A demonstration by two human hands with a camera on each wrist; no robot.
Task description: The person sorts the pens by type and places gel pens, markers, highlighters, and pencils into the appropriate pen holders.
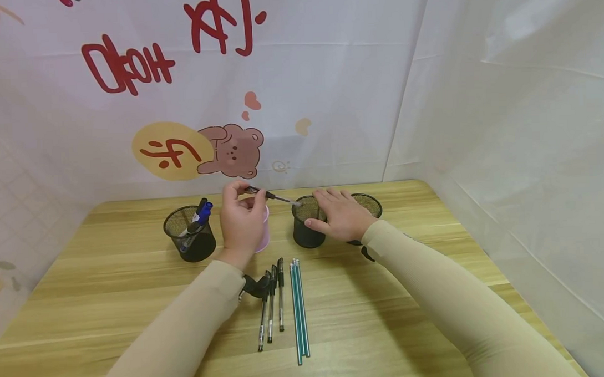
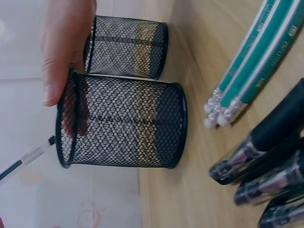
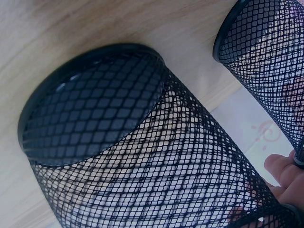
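Note:
My left hand (image 1: 243, 221) pinches a clear-barrelled black gel pen (image 1: 283, 199) between thumb and fingers, above a pink cup (image 1: 265, 234). The pen slants to the right, and its far end is right at the rim of the middle black mesh pen holder (image 1: 308, 235). In the left wrist view that pen tip (image 2: 51, 140) is beside the holder's top edge. My right hand (image 1: 344, 216) rests on the rim of the middle holder with fingers extended and thumb on the near side. It partly covers the right mesh holder (image 1: 373, 205).
Three capped black gel pens (image 1: 281, 300) lie on the wooden table (image 1: 386, 318) near my left forearm. Beside them are three green pencils (image 1: 300, 316) with white erasers. A left mesh holder (image 1: 199, 248) contains blue and black markers (image 1: 203, 213). A printed white curtain (image 1: 329, 99) hangs behind.

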